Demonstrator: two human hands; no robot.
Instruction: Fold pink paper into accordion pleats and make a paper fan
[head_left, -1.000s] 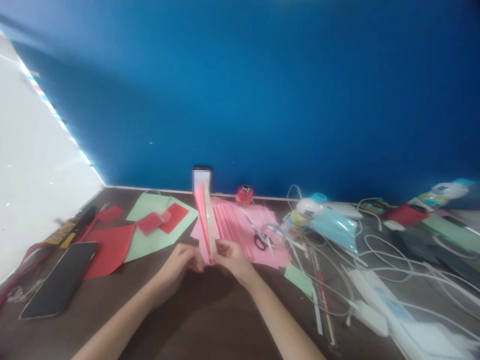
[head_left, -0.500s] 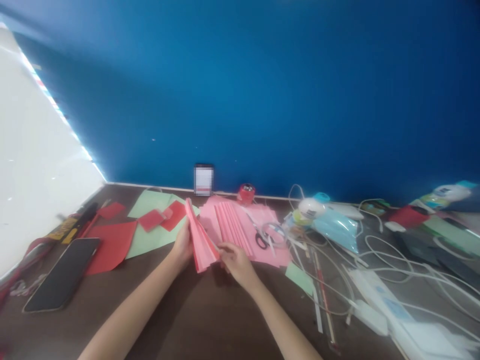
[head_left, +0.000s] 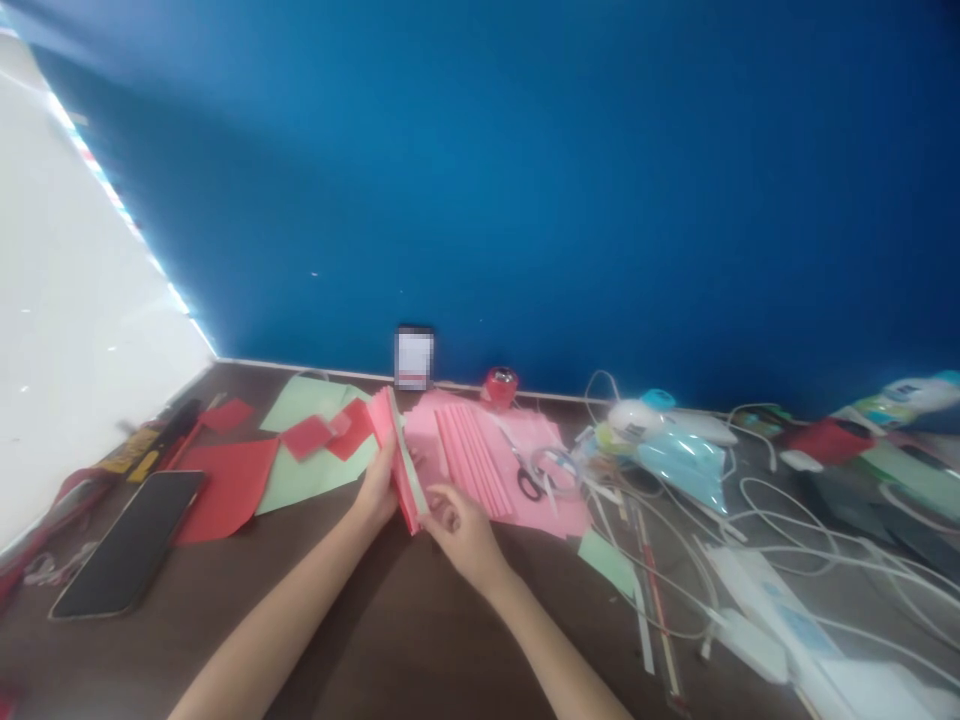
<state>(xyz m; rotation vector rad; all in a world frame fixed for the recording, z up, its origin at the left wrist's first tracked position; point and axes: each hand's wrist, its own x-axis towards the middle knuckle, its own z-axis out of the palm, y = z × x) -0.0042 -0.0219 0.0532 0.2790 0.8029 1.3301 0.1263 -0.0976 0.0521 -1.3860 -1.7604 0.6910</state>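
In the head view, the person's left hand (head_left: 379,488) holds a folded strip of pink paper (head_left: 392,445) above the desk (head_left: 420,640), near its middle. The fingers of this hand are closed around the paper from its left side, and the strip stands tilted, with its upper end leaning to the left. A pale edge runs along its right side. The right hand (head_left: 466,532) is at the lower end of the same strip; its fingers are bent and nearly together, with the thumb touching the paper (whether they really pinch it, I cannot tell, as the picture is blurred).

Behind the hands, a pleated pink paper (head_left: 474,462) lies on flat pink sheets (head_left: 559,520), and scissors (head_left: 531,484) lie on these sheets, to the right of the pleats. At the left there are pale green sheets (head_left: 300,482), small red pieces (head_left: 306,437), a larger red sheet (head_left: 225,490) and, just beside it, a dark phone (head_left: 129,545). At the right, white cables (head_left: 810,550) spread near a blue packet (head_left: 686,465).
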